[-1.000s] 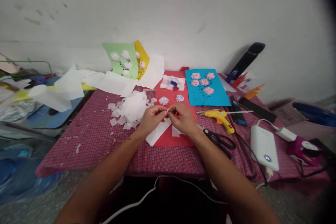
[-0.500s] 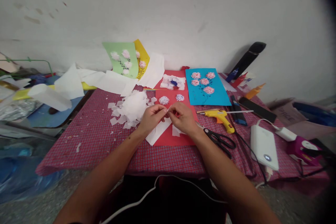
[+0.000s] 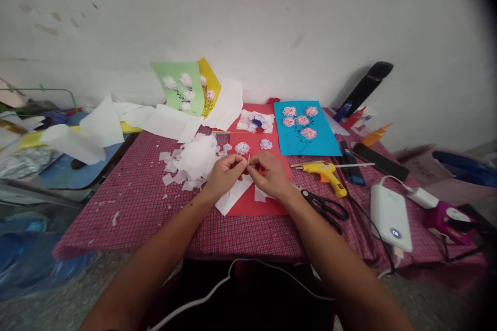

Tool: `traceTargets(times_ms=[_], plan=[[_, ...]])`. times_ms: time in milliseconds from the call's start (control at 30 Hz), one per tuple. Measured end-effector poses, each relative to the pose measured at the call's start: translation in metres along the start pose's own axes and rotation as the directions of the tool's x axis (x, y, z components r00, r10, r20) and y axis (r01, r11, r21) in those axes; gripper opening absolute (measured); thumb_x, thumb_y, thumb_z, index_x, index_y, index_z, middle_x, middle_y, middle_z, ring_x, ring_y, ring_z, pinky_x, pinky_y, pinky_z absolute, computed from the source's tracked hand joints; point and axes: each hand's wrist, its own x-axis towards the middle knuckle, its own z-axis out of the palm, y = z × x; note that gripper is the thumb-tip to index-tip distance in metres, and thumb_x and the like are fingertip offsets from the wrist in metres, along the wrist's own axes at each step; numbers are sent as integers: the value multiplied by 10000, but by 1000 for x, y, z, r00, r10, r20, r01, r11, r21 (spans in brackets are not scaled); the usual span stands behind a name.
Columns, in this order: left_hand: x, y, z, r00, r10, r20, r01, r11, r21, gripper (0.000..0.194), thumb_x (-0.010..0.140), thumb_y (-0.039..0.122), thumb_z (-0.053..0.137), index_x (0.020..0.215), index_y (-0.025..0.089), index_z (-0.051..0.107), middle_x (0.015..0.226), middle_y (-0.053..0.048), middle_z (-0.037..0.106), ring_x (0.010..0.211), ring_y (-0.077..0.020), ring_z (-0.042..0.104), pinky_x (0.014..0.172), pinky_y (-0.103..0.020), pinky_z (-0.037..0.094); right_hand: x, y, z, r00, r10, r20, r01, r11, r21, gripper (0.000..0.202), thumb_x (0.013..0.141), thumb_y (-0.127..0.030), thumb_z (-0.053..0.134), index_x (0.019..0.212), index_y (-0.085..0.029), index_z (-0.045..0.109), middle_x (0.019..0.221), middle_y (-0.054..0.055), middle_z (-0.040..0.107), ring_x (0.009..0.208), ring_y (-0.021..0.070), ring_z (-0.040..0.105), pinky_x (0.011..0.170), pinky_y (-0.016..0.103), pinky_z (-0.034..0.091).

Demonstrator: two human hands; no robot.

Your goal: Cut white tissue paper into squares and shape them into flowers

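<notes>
Fingertips of my left hand (image 3: 226, 173) and my right hand (image 3: 269, 171) meet in a pinch around a small piece of white tissue paper (image 3: 249, 158). Both hands are closed, above a red sheet of card (image 3: 248, 208). Two speckled paper flowers (image 3: 243, 148) lie on the card just beyond my fingers. Behind them is a white tissue (image 3: 244, 121) with a dark blue stain. A folded white tissue strip (image 3: 233, 196) rests under my left hand. To the left spreads a heap of cut tissue squares (image 3: 198, 160).
Right of the card lie a yellow glue gun (image 3: 326, 173), black scissors (image 3: 324, 207) and a white power bank (image 3: 390, 217) with cables. A blue card with pink flowers (image 3: 306, 137) lies behind. Green card (image 3: 180, 85) leans on the wall; a tissue roll (image 3: 73, 142) is far left.
Both hands stay in nearly the same place. The bit of white paper between the fingertips now stands more upright; the other things have not moved.
</notes>
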Motion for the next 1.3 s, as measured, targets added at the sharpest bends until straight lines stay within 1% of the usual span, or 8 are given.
traceTargets(times_ms=[133, 267, 500, 633, 767, 900, 1100, 1300], plan=[[-1, 4, 1, 1000, -6, -1, 6, 1000, 26, 201, 890, 365, 630, 823, 178, 658, 739, -1, 652, 613, -105, 589, 564, -226, 486, -1, 1, 1, 1000, 5, -9, -5, 1000, -1, 131, 930, -219, 592, 799, -227, 581, 791, 34, 632, 746, 181, 572, 703, 329, 455], [-1, 3, 2, 1000, -7, -8, 8, 999, 34, 186, 895, 352, 621, 844, 177, 657, 736, 0, 651, 613, -103, 593, 548, -217, 474, 0, 1, 2, 1000, 8, -15, -8, 1000, 22, 139, 920, -195, 589, 784, -225, 579, 775, 22, 623, 728, 170, 564, 683, 317, 437], [-1, 1, 1, 1000, -5, -6, 5, 998, 60, 186, 897, 350, 617, 828, 181, 653, 747, -2, 654, 614, -105, 588, 548, -218, 466, 2, 1, 1, 997, 80, -8, -79, 991, 105, 166, 910, -198, 611, 746, -224, 604, 759, 10, 660, 721, 163, 592, 695, 310, 450], [0, -3, 0, 1000, 12, -14, -10, 995, 96, 190, 906, 362, 601, 849, 188, 654, 738, 4, 647, 605, -109, 578, 556, -224, 461, 3, 0, -1, 993, 119, 26, -121, 985, 120, 146, 907, -223, 615, 762, -222, 626, 781, 15, 680, 716, 164, 601, 684, 308, 454], [0, -7, 0, 997, 70, -20, -65, 980, 191, 184, 916, 344, 581, 845, 190, 652, 725, 11, 633, 617, -112, 562, 604, -237, 461, 4, -2, -3, 986, 158, 47, -163, 978, 127, 136, 888, -259, 642, 759, -217, 629, 757, 13, 667, 681, 160, 582, 641, 301, 439], [-1, -8, 0, 991, 133, -3, -127, 953, 276, 175, 925, 312, 559, 844, 191, 655, 791, -4, 667, 688, -124, 582, 670, -249, 467, 3, -1, -2, 984, 176, 35, -179, 976, 126, 191, 899, -258, 620, 714, -215, 601, 706, 2, 634, 658, 156, 566, 625, 300, 421], [0, -10, 0, 992, 126, 1, -121, 956, 267, 176, 931, 322, 558, 864, 195, 661, 803, -10, 678, 695, -131, 593, 670, -252, 468, 3, 0, -2, 986, 161, 39, -165, 978, 129, 225, 918, -250, 596, 695, -216, 591, 711, 4, 639, 672, 158, 578, 652, 301, 437], [0, -8, -1, 995, 98, -13, -91, 965, 244, 217, 936, 377, 565, 857, 196, 654, 681, 19, 602, 617, -125, 542, 611, -246, 435, 5, 3, -5, 982, 166, 84, -181, 961, 210, 200, 930, -289, 610, 754, -214, 667, 784, 24, 697, 741, 179, 635, 701, 313, 489]])
